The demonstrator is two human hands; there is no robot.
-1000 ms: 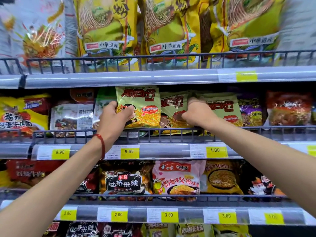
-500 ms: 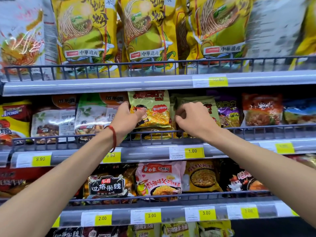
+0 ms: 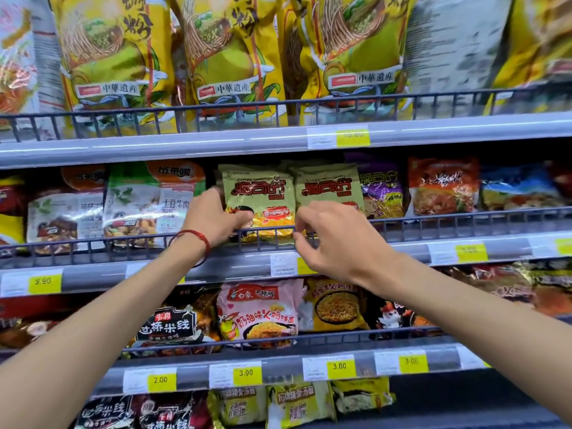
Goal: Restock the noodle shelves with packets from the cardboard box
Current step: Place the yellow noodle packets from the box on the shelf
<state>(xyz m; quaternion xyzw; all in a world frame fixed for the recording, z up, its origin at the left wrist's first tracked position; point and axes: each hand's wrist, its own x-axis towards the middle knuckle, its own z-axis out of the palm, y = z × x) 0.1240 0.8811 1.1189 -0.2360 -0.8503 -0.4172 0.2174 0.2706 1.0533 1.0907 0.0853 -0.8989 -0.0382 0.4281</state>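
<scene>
Holds left green noodle packet [image 3: 260,193] in left grip [image 3: 216,218]: thumb across the lower front, fingers round the left edge. Stands upright on middle shelf [image 3: 93,274], behind wire rail [image 3: 448,215], touching second green noodle packet [image 3: 328,188] on its right side. Places right grip [image 3: 337,239] before that second packet's lower part, fingers loosely curled, tips at the rail; cannot tell whether closed on anything. Carries red cord [image 3: 198,235] on left wrist. Sets purple packet [image 3: 382,193] just right of the green pair.
</scene>
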